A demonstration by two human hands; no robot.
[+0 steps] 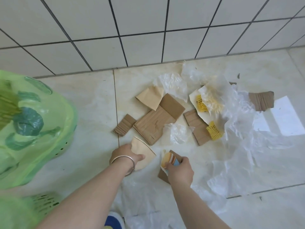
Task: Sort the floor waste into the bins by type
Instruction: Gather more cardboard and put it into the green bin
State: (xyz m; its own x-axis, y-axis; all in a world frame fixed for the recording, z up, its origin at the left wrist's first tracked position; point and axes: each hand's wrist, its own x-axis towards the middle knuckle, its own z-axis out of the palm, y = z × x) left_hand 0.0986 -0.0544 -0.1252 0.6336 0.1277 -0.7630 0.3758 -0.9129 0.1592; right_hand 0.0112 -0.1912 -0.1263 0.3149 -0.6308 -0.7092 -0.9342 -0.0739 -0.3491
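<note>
Gripping tan paper piece [143, 153] in left hand [126, 155], printed card scrap [168, 160] pinched in right hand [180, 169], both low over floor [92, 113]. I judge risk: loose cardboard [153, 126] and plastic film [239, 129] mixing, wrong green-lined bin [33, 129].

My left hand [127, 154] grips a tan card piece [143, 154], and my right hand [179, 171] pinches a printed card [168, 160] over brown cardboard. Cardboard scraps [155, 126], clear plastic [239, 129] and yellow foam nets [214, 131] litter the floor [92, 113] ahead; a green-lined bin [33, 121] stands left.
</note>
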